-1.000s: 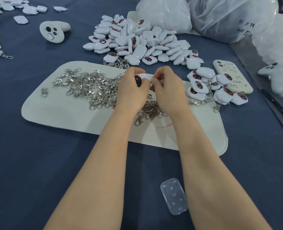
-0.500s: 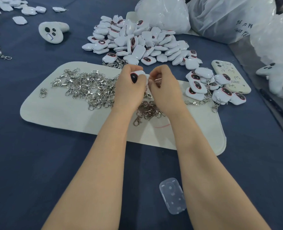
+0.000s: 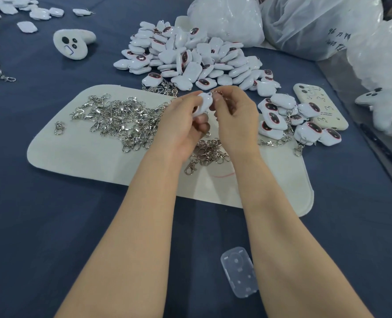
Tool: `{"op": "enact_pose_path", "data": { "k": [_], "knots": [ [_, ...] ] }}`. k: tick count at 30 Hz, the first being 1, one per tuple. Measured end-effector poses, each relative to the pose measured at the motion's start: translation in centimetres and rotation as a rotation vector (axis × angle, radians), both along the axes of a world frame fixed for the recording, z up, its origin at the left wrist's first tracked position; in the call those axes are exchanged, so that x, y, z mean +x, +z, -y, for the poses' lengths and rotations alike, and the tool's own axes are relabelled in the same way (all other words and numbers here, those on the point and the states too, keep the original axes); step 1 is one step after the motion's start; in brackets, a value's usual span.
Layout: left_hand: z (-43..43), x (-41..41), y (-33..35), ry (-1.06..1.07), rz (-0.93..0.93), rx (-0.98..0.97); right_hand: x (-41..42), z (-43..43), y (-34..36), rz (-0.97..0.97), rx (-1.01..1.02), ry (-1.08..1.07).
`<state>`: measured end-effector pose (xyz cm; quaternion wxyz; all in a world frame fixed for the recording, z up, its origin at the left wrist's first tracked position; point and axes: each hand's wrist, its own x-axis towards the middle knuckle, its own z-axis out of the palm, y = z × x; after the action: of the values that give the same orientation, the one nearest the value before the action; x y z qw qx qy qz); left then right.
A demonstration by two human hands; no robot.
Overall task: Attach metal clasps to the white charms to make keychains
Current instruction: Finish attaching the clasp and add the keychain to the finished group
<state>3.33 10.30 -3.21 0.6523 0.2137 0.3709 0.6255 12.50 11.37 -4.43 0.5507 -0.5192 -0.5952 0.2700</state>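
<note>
Above a white mat (image 3: pixel 75 154) on the dark blue surface (image 3: pixel 41 226), the left hand (image 3: pixel 179 127) grips a white charm (image 3: pixel 203 103) while the right hand (image 3: pixel 235 118) pinches a metal clasp (image 3: pixel 216 92) against the charm's top edge. A loose heap of clasps (image 3: pixel 121 118) lies on the mat to the left, and a smaller cluster (image 3: pixel 210 152) lies under the wrists. A pile of charms (image 3: pixel 190 58) sits beyond the mat. A group of charms with clasps attached (image 3: pixel 293 122) lies at the right, beside a phone (image 3: pixel 326 104). A clear plastic case (image 3: pixel 238 271) lies between the forearms.
</note>
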Motion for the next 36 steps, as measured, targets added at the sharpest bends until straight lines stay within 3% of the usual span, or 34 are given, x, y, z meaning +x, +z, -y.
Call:
{"op": "enact_pose_path", "data": {
  "k": [3,7,10,12,16,19,23,25,29,31,34,36],
  "knots": [
    [-0.2,0.0,-0.3,0.032,-0.093,-0.026,0.4,0.0,0.1,0.25,0.101,-0.017],
    [-0.3,-0.3,-0.8,0.209,-0.741,0.166,0.7,-0.3,0.3,0.433,0.083,0.007],
    [0.1,-0.2,-0.8,0.23,-0.943,0.308,1.0,-0.4,0.2,0.408,-0.041,0.036],
    [0.0,-0.2,-0.9,0.206,-0.849,0.253,0.9,-0.3,0.2,0.264,-0.1,0.062],
    [-0.3,-0.4,-0.4,0.079,-0.3,-0.017,0.6,0.0,0.3,-0.016,-0.085,0.096],
    [-0.2,-0.6,-0.1,0.0,0.001,-0.083,0.3,0.0,0.2,-0.02,-0.079,0.099],
    [0.1,-0.7,0.0,-0.092,0.144,-0.108,0.4,-0.2,0.4,0.04,-0.032,0.054],
    [0.2,-0.6,0.0,-0.051,0.046,-0.117,0.6,-0.1,0.5,0.171,0.007,0.048],
    [0.1,-0.7,-0.4,0.199,-0.745,0.083,1.3,-0.1,1.0,0.468,0.004,0.088],
    [0.5,-0.6,-0.5,0.246,-0.978,0.241,1.7,-0.1,1.3,0.542,-0.021,0.128],
    [0.5,-0.4,-0.8,0.25,-1.022,0.296,1.6,-0.1,1.3,0.522,-0.069,0.117],
    [0.1,-0.4,-0.9,0.234,-0.846,0.201,1.2,0.1,1.0,0.306,-0.107,0.107]
  ]
}}
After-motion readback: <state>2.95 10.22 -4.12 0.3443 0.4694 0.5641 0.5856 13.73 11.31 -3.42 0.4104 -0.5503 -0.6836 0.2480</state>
